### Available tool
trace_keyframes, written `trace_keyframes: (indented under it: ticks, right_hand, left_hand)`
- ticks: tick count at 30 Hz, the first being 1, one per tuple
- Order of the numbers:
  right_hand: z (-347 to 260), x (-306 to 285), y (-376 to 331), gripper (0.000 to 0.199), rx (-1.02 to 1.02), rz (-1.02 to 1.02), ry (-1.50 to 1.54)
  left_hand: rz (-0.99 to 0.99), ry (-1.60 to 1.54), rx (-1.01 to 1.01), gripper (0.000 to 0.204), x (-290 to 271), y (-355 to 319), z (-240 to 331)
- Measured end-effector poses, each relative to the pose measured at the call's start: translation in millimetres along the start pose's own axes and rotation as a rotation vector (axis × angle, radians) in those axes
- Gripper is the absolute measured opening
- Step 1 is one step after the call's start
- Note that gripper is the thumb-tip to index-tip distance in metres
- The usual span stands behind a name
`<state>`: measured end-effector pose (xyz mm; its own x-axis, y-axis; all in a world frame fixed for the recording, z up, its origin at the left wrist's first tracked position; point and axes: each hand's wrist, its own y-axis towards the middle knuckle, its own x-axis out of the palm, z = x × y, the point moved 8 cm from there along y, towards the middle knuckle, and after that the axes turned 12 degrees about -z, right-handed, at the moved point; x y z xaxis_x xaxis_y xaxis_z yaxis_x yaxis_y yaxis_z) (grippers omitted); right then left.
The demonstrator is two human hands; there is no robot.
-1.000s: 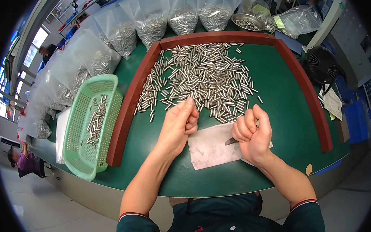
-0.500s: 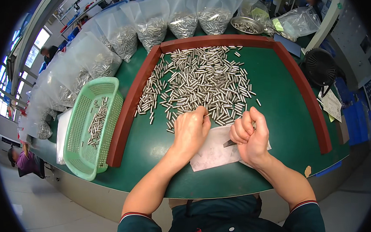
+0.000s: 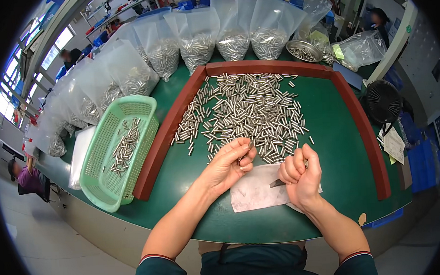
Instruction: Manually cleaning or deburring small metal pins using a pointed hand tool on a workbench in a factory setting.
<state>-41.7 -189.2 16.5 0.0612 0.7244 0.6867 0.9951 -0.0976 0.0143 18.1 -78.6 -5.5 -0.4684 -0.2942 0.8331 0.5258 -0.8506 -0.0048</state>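
Observation:
A heap of small, shiny metal pins (image 3: 248, 106) covers the middle of the green table. At its near edge my left hand (image 3: 227, 168) is turned palm up, thumb and fingers pinching what looks like one pin, with more metal glinting under the curled fingers. Beside it on the right, my right hand (image 3: 302, 179) is closed in a fist. A dark, flat, tapered metal tool (image 3: 277, 183) sticks out of it toward the left; the rest is hidden by the fingers. Beneath both hands lies a stained, pale pinkish cloth (image 3: 253, 198).
Dark red rails (image 3: 165, 135) border the heap at left, back and right. A green plastic basket (image 3: 90, 169) with some pins stands at left. Clear bags of pins (image 3: 195, 44) line the back, near a metal bowl (image 3: 302, 51). A black fan (image 3: 382, 101) stands at right.
My left hand has rolled from knuckles up to palm up and drawn slightly back from the heap. The right fist keeps its grip on the tool. The whole view has shifted a little.

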Motion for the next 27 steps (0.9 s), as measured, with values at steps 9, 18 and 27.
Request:
trace_keyframes:
  ticks: [9,18,27]
  right_hand:
    - [2,-2,-3,0.045,-0.005,0.006,0.013]
    - [-14,-7,0,0.043,-0.199,-0.067,0.062]
    - [-4,0,3,0.043,-0.148,-0.128,-0.004]
  left_hand:
    - [-0.004,0.233,-0.068,0.009,4,-4,-3]
    - [0.039,1.879,-0.076,0.012,40,-9,-13]
    - [0.055,1.883,-0.070,0.012,39,-10,-11]
